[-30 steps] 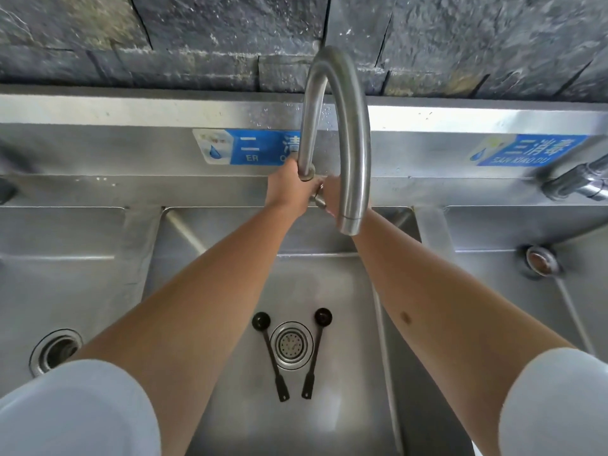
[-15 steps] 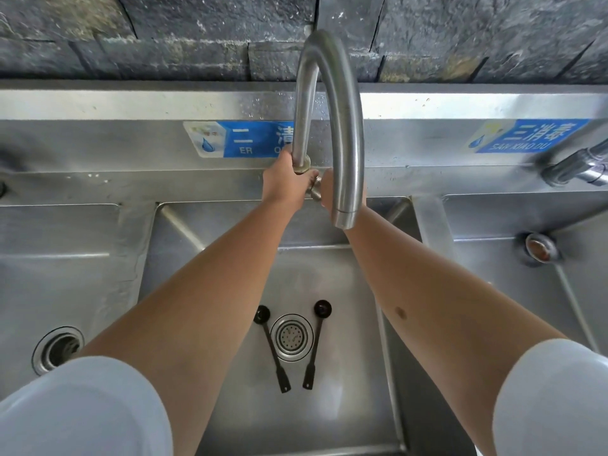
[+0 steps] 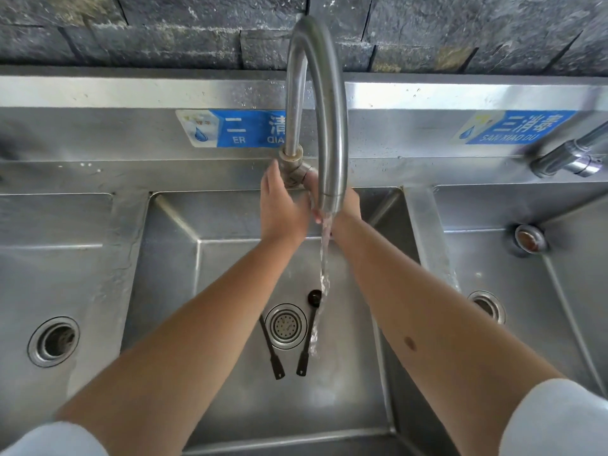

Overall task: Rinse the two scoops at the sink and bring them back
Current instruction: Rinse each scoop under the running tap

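Two black scoops lie flat on the floor of the middle sink basin, one on each side of the drain. Of the left scoop only the handle shows; my left forearm hides its bowl. The right scoop lies bowl-end away from me. Water runs from the curved steel faucet and lands on the right scoop's handle. My left hand holds nothing, fingers straight, beside the faucet base. My right hand is mostly hidden behind the spout, near the tap lever.
More steel basins lie either side, the left with a drain, the right with a drain and an overflow fitting. Another tap juts in at the right. Blue labels sit on the steel backsplash below a dark stone wall.
Water has started to flow from the spout. My left hand has come off the faucet base and drawn back a little. The scoops have not moved.
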A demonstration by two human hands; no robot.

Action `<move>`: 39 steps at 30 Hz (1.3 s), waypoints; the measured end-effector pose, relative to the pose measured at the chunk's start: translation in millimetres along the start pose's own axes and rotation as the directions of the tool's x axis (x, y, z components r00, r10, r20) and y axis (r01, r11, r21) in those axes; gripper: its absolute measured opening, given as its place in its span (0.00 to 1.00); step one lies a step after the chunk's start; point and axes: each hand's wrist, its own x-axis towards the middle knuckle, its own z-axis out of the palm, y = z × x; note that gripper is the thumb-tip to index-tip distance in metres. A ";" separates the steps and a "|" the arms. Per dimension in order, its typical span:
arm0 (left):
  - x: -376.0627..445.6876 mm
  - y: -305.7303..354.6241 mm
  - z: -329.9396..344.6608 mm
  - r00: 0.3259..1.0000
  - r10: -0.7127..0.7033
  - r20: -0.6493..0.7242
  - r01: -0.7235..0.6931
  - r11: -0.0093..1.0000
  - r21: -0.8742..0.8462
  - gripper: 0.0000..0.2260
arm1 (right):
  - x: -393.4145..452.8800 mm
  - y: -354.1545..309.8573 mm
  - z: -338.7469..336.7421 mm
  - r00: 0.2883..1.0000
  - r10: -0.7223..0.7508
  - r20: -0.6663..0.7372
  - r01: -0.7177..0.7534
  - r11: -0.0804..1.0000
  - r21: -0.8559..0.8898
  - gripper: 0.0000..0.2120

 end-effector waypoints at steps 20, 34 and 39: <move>-158.7 -211.8 51.3 0.760 -0.539 0.362 0.447 0.839 0.311 0.08 | -41.8 283.4 69.8 0.876 0.469 0.116 -0.424 0.862 -0.278 0.10; -173.4 -251.6 54.3 0.761 -0.517 0.392 0.365 0.841 0.400 0.10 | -42.3 326.7 84.8 0.898 0.428 0.104 -0.364 0.853 -0.374 0.07; -190.4 -218.6 34.3 0.750 -0.545 0.375 0.453 0.836 0.309 0.07 | -86.0 299.0 56.9 0.873 0.460 0.161 -0.443 0.887 -0.133 0.12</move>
